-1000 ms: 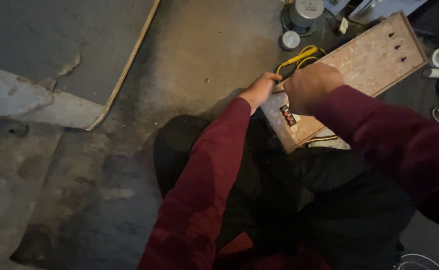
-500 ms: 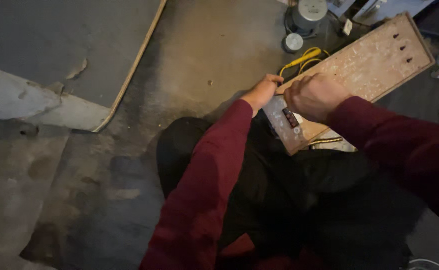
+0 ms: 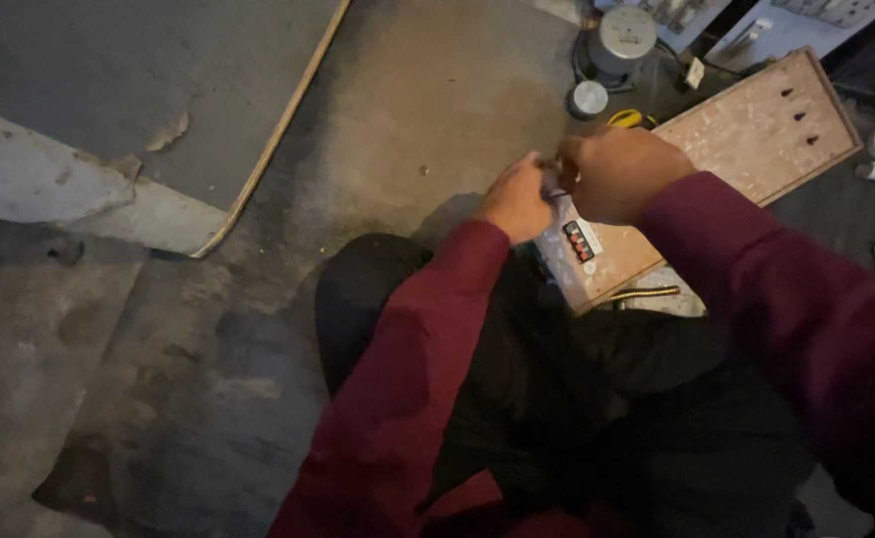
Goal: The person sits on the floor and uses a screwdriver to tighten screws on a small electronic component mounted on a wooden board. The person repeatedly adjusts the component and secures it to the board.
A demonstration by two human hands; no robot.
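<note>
Currently: two hands closed on a small white part at a board's near end

Item 1. Left hand [image 3: 515, 199], maroon sleeve, curled shut and pinching one side of a small white part [image 3: 555, 183]; what kind of part it is cannot be made out.

Item 2. Right hand [image 3: 612, 171], maroon sleeve, fisted over the same part from the opposite side, knuckles up. The two hands touch at the grip.

Item 3. Long rectangular speckled particle-board panel [image 3: 746, 134], running away from the grip to the far right, with a row of small dark holes at its far end. The held part sits over its near end.

Item 4. Pale rectangular strip with a row of red and dark marks [image 3: 579, 242], just below the grip on the board's near edge.

Item 5. Round grey metal canister [image 3: 625, 38] and small round white cap [image 3: 589, 98], beyond the grip. Yellow-handled tool [image 3: 631, 119], partly hidden just behind the right hand.

Item 6. Ribbed metal conduit [image 3: 641, 294], below the grip, emerging from under the board.

Handling note, as a judgement: the part is small and mostly hidden by fingers, so short, steady finger movements with the board braced against the lap would suit best; a slip seems likeliest toward the marked strip.
</note>
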